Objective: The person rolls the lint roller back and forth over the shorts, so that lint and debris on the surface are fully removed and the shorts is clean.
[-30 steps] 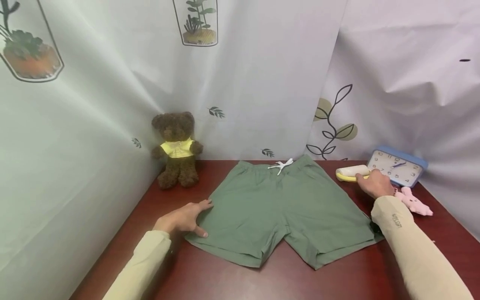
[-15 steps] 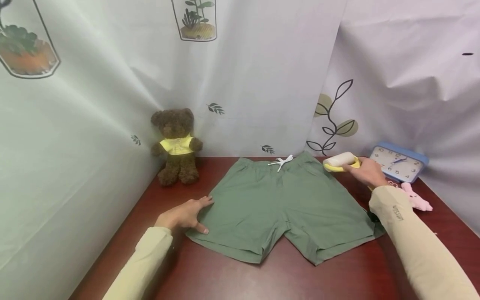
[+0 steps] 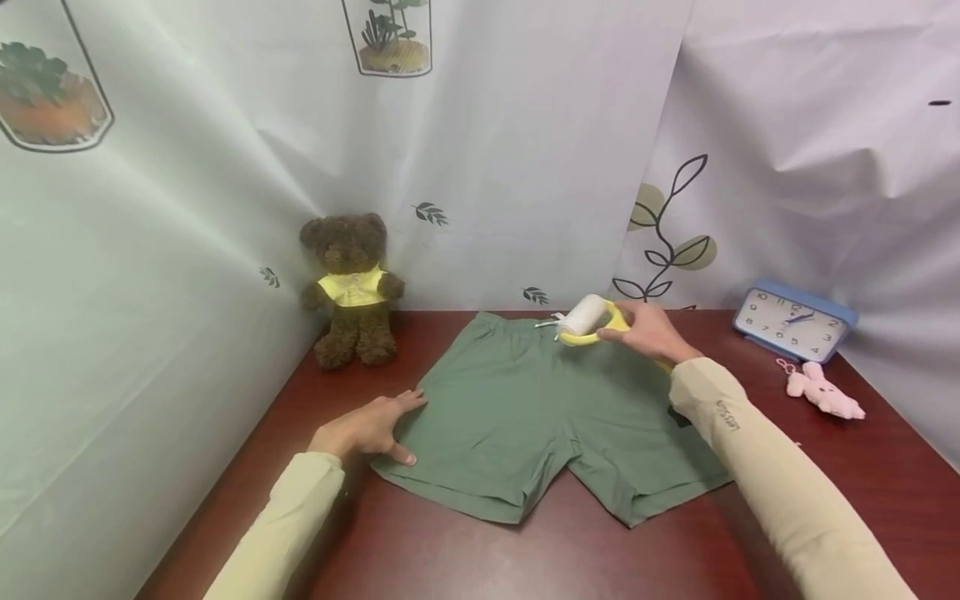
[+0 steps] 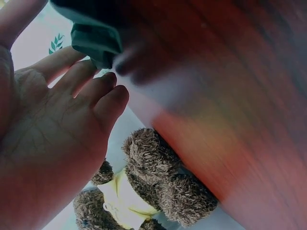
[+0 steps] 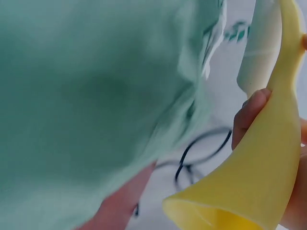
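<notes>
Green shorts (image 3: 487, 408) with a white drawstring lie spread flat on the dark red table. My left hand (image 3: 367, 429) rests at the left edge of the shorts, its fingers extended; the left wrist view shows the palm and loosely straight fingers by the green fabric. A lint roller (image 3: 583, 317) with a white roll and a yellow handle is gripped by my right hand (image 3: 647, 332). It is tilted near the waistband, partly covering the drawstring; I cannot tell whether the roll touches the cloth. In the right wrist view, the thumb and fingers wrap the flared yellow handle (image 5: 259, 158).
A brown teddy bear (image 3: 352, 292) in a yellow shirt sits at the back left against the patterned curtain (image 3: 510, 167). At the right stand a blue clock (image 3: 795, 323) and, in front of it, a small pink plush keychain (image 3: 825, 396).
My right hand has lifted the lint roller from beside the clock and carried it left over the shorts' waistband. The pink keychain is now fully uncovered. My left hand has stayed in place.
</notes>
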The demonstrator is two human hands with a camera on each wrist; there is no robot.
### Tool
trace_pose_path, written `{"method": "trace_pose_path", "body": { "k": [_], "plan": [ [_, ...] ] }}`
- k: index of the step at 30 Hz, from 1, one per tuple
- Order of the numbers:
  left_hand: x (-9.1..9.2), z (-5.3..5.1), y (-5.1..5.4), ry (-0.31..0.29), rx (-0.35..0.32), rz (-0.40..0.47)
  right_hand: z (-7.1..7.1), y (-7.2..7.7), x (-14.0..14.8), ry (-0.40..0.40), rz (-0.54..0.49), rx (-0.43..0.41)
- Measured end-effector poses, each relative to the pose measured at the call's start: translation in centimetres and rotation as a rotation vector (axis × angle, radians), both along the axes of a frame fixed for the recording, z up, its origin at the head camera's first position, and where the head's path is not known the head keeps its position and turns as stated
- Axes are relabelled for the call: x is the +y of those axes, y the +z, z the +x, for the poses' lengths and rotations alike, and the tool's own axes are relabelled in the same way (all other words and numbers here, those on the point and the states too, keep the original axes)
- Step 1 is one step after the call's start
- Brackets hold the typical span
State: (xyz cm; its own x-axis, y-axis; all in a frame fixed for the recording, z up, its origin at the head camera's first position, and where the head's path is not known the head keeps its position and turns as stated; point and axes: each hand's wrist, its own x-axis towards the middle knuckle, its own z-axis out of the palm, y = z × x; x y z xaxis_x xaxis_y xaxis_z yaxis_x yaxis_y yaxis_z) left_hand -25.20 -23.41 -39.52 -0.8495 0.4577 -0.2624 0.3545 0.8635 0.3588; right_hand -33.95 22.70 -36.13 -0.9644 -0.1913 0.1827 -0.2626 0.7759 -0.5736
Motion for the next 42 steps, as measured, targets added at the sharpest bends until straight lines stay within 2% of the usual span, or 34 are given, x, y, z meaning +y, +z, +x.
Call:
{"method": "trace_pose_path", "body": {
  "k": [6, 10, 17, 22, 27, 31, 36, 42],
  "plan": [
    [0.4, -0.2, 0.0, -0.016, 0.013, -0.029, -0.9, -0.3, -5.1, 0.088, -0.018, -0.057],
    [0.8, -0.1, -0.1, -0.022, 0.045, -0.067, -1.6, -0.9, -8.6, 0.157, -0.026, -0.109],
    [1.2, 0.0, 0.1, -0.023, 0.101, -0.115, -2.9, -2.1, -14.3, 0.236, 0.009, -0.055],
    [1.2, 0.1, 0.2, -0.011, 0.103, -0.107, -3.7, -2.4, -17.0, 0.222, -0.024, -0.043],
    [1.3, 0.3, 0.3, -0.009, 0.097, -0.093, -4.3, -2.4, -17.9, 0.206, 0.018, -0.058],
    [1.8, 0.4, 0.3, -0.004, 0.083, -0.1, -4.5, -2.3, -17.5, 0.182, 0.058, -0.092],
    [2.3, 0.4, 0.4, -0.009, 0.043, -0.121, -4.6, -2.2, -16.5, 0.155, 0.072, -0.175],
    [2.3, 0.4, 0.6, -0.019, 0.059, -0.141, -4.8, -1.6, -15.5, 0.192, 0.096, -0.259]
  ]
}}
